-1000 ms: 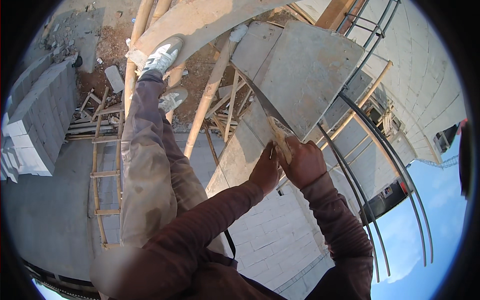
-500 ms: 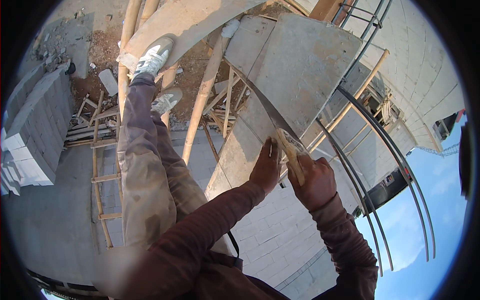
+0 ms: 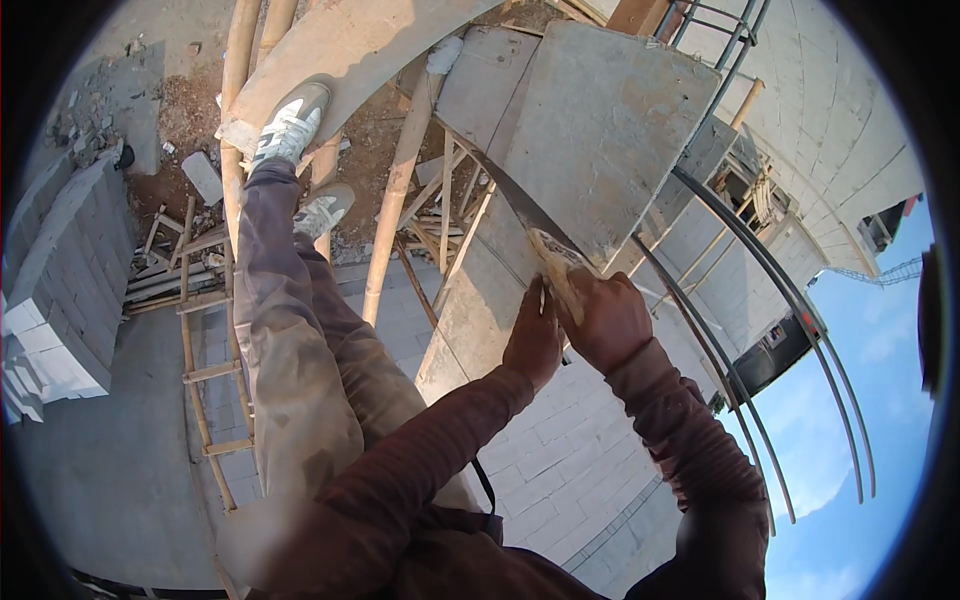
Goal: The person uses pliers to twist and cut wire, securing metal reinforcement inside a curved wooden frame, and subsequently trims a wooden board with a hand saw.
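A handsaw (image 3: 520,203) with a dark blade and a worn wooden handle lies slantwise over a large grey-tan board (image 3: 612,125). My right hand (image 3: 606,322) is closed around the handle. Close beside it, my left hand (image 3: 533,345) sits by the board's near part, its fingers pressed together. Something thin and pale shows between those fingers, too small to name. A thin dark line runs across the board to the left of the blade. The blade's lower edge, where it meets the board, is hard to make out.
My shoe (image 3: 290,125) stands on a curved plank (image 3: 350,50) over bamboo poles (image 3: 400,185). Bent steel bars (image 3: 790,285) stick out at the right. On the left are a bamboo ladder (image 3: 190,350), a stack of pale blocks (image 3: 70,280) and scrap wood.
My right hand has moved forward and to the left with the saw, bringing the handle closer to my left hand. The whole view has shifted slightly.
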Tool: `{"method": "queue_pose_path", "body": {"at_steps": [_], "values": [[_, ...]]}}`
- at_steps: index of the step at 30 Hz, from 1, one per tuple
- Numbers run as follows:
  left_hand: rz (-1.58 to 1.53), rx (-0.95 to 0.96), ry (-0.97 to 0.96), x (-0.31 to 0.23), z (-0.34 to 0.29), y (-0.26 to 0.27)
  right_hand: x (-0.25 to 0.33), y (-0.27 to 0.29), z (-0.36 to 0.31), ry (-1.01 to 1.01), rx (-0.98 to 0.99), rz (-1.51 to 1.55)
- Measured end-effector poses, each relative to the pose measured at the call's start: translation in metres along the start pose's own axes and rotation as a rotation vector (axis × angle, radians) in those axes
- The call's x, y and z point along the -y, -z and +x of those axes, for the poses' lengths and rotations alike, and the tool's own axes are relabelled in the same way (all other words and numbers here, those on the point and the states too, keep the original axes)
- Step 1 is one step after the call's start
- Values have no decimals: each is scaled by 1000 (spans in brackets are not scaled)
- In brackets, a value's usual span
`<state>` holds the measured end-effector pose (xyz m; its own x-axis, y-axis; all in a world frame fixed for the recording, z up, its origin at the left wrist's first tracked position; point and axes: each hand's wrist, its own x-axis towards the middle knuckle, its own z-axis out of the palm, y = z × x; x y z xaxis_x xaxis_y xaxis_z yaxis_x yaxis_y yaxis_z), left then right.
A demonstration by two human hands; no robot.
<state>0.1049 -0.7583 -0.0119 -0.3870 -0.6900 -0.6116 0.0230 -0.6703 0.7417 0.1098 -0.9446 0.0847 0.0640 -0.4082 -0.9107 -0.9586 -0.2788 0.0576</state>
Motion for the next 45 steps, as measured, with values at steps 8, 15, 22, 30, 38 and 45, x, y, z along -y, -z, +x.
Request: {"method": "queue_pose_path", "body": {"at_steps": [8,15,22,30,38,45], "values": [[82,-66,-53,0,2,-3,-3,32,-23,-38,-96,94],[85,-14,-29,4,1,-3,-30,-7,14,53,-211,86],[26,-34,-22,1,1,-3,-57,-11,-77,195,-197,83],[44,-41,-45,3,0,0,-71,2,-68,299,-203,71],[60,-68,-61,2,1,0,-65,6,-72,246,-238,126],[63,-65,-75,5,1,-2,-73,14,-84,222,-249,214]]}}
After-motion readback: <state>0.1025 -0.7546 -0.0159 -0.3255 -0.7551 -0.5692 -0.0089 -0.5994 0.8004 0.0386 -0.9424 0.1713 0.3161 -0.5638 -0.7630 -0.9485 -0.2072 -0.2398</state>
